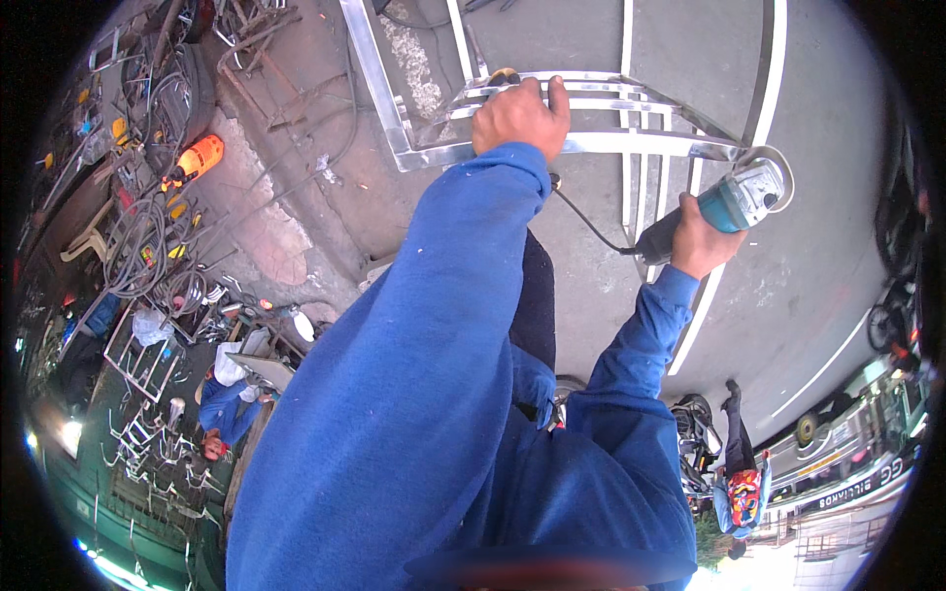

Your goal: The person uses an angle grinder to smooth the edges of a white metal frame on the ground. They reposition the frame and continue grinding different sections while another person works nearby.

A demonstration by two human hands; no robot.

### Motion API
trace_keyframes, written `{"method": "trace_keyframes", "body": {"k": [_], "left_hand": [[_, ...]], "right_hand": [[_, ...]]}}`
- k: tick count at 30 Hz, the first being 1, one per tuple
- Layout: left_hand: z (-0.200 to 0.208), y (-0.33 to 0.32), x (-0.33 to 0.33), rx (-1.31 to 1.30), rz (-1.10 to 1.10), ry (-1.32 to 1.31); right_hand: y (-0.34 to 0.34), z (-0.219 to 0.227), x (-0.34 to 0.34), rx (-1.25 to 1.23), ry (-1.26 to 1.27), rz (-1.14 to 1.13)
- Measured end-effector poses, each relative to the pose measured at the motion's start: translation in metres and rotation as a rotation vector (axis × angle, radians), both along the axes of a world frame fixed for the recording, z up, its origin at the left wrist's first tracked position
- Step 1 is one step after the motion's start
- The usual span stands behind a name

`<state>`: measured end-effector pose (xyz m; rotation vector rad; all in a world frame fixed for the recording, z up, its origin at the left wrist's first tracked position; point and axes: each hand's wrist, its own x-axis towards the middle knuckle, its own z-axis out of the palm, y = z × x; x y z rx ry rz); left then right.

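A shiny metal frame of square tubing with slightly curved crossbars stretches across the upper middle. My left hand is closed around its bars, thumb pointing away from me; the fingertips are hidden. Just beyond those knuckles shows a small black-and-yellow object, too covered to name. In my right hand is a teal-and-black angle grinder, gripped around its body. Its round guard and disc area lies at the frame's right corner; whether the disc touches metal I cannot tell. A dark cord trails from the grinder's rear.
Orange power tool, coiled cables and scrap metal frames lie on the left. A person in blue is at lower left; another person stands near a motorcycle at lower right. Grey pavement extends right.
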<state>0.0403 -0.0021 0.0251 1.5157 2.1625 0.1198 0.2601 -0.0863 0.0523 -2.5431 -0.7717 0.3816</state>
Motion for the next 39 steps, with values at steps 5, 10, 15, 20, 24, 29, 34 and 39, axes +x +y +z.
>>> {"method": "trace_keyframes", "body": {"k": [5,10,15,20,24,29,34,39], "left_hand": [[0.002,-0.001,0.001,-0.151,0.015,-0.042],[0.008,-0.002,0.002,-0.129,-0.018,-0.015],[0.0,-0.003,0.004,-0.084,-0.041,0.055],[-0.021,-0.003,-0.001,-0.185,-0.049,0.069],[-0.034,0.003,-0.01,-0.121,-0.24,0.155],[-0.041,0.015,-0.018,-0.045,-0.165,0.059],[-0.047,0.025,-0.02,0.013,-0.163,0.181],[-0.047,0.032,-0.031,-0.027,-0.385,0.363]], "right_hand": [[-0.002,-0.003,0.003,0.09,0.019,-0.01],[0.002,-0.003,0.008,0.077,-0.002,0.007],[0.01,0.003,0.006,-0.058,0.098,-0.058],[-0.001,0.002,0.007,0.072,0.332,-0.076],[0.008,-0.004,0.01,0.037,0.239,-0.041],[0.002,0.001,0.006,0.097,0.319,-0.154],[-0.051,-0.001,0.005,0.292,0.503,-0.259],[-0.141,-0.009,-0.039,0.524,0.541,-0.589]]}}
